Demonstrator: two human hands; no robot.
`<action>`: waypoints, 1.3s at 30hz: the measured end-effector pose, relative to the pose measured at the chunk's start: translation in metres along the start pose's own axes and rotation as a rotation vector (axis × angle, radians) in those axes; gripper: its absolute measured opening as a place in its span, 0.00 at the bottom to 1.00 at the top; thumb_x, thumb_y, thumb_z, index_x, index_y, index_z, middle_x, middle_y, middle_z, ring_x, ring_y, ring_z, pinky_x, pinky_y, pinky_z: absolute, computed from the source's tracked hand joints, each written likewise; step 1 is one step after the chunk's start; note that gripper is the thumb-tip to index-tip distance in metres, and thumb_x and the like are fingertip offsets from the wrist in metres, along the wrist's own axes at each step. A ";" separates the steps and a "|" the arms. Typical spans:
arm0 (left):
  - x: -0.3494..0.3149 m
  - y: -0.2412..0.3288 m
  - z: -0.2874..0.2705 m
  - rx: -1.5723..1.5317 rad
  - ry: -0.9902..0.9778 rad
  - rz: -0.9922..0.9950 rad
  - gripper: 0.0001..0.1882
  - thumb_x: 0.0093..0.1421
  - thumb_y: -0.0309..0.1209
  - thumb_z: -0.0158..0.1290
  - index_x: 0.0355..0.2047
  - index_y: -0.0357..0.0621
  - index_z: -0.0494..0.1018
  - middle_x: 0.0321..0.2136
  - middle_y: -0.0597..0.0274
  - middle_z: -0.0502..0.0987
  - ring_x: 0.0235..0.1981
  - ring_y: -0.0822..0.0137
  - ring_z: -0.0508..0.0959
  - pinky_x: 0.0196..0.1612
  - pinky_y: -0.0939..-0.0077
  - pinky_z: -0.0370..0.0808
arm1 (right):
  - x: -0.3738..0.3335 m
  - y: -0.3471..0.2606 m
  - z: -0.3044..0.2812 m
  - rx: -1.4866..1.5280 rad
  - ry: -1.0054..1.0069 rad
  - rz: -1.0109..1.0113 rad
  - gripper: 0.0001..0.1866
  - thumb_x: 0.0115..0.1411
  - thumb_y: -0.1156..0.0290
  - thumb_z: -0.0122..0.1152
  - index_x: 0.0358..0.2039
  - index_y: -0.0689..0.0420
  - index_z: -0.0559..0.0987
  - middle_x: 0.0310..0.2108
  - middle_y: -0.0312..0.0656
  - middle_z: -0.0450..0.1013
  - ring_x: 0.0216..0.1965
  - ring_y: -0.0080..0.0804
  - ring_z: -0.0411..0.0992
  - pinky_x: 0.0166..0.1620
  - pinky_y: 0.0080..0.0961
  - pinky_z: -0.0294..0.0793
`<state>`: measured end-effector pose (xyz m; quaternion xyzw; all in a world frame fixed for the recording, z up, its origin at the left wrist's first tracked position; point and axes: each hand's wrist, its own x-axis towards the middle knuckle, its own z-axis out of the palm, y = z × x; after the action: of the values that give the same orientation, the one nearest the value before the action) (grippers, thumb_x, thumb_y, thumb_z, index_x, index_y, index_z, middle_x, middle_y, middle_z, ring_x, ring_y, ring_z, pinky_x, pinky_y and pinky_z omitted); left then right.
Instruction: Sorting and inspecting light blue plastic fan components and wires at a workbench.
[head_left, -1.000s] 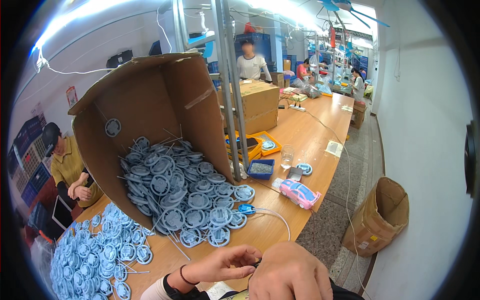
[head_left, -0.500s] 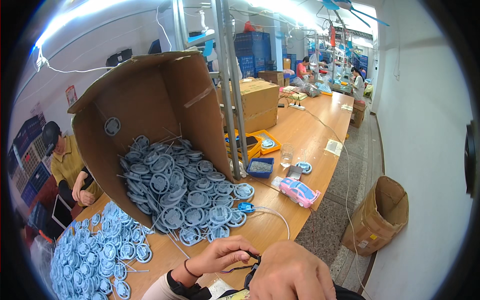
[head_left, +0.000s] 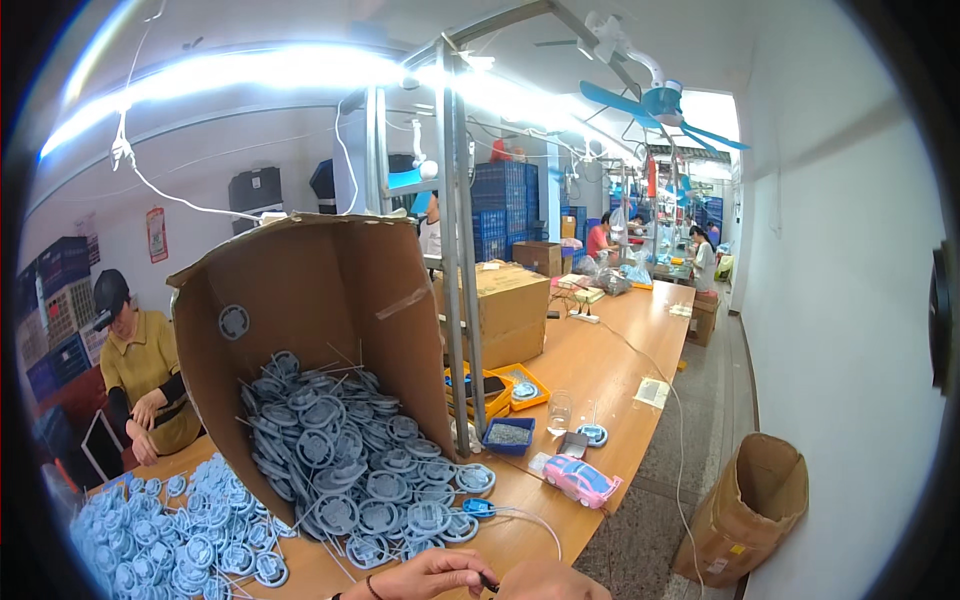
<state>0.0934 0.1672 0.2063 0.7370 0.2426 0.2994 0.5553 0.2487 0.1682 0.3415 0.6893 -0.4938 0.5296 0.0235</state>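
Note:
At the lower edge, my left hand [head_left: 430, 576] is closed in a pinch on a small black piece [head_left: 488, 582] whose kind I cannot make out. Close beside it is my right hand [head_left: 552, 580]; only its back shows, and its fingers are cut off by the picture's edge. Just beyond my hands, many light-blue round plastic parts [head_left: 388, 486] with thin stems spill out of a large cardboard box [head_left: 300, 262] tipped on its side. A blue piece [head_left: 479, 508] with a white cable [head_left: 540, 522] lies beside them.
More light-blue parts [head_left: 160, 540] are heaped at the left. On the wooden table [head_left: 625, 345] stand a pink toy car [head_left: 582, 482], a blue tray [head_left: 509, 434], a glass [head_left: 559, 412] and a metal post [head_left: 462, 300]. An open carton [head_left: 745, 515] is on the floor. A co-worker [head_left: 150, 370] is at the left.
The view has tilted up, so my hands now sit lower and are mostly cut off. The dark wires by my left hand no longer show. The co-worker's hands have shifted.

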 end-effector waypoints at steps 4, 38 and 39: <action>0.012 -0.012 0.006 -0.189 -0.072 -0.104 0.14 0.62 0.35 0.43 0.40 0.37 0.70 0.31 0.66 0.71 0.36 0.75 0.71 0.41 0.79 0.68 | 0.006 0.007 0.002 0.040 0.011 0.020 0.14 0.58 0.65 0.54 0.38 0.64 0.75 0.28 0.47 0.70 0.25 0.38 0.69 0.25 0.28 0.66; -0.011 0.027 0.033 -0.217 0.301 -0.152 0.21 0.58 0.29 0.45 0.53 0.40 0.60 0.48 0.57 0.67 0.47 0.67 0.69 0.48 0.74 0.66 | -0.044 0.077 -0.020 -0.414 0.432 0.472 0.11 0.50 0.68 0.59 0.29 0.62 0.74 0.19 0.40 0.69 0.21 0.29 0.68 0.24 0.25 0.67; -0.009 0.025 0.036 -0.256 0.302 -0.170 0.23 0.58 0.29 0.44 0.54 0.41 0.59 0.50 0.56 0.66 0.47 0.67 0.69 0.49 0.74 0.65 | -0.051 0.078 -0.020 -0.504 0.464 0.568 0.11 0.49 0.67 0.59 0.30 0.61 0.74 0.21 0.39 0.69 0.23 0.32 0.69 0.27 0.26 0.66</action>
<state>0.1135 0.1307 0.2213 0.5841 0.3443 0.3870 0.6249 0.1820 0.1728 0.2729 0.3620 -0.7588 0.5190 0.1547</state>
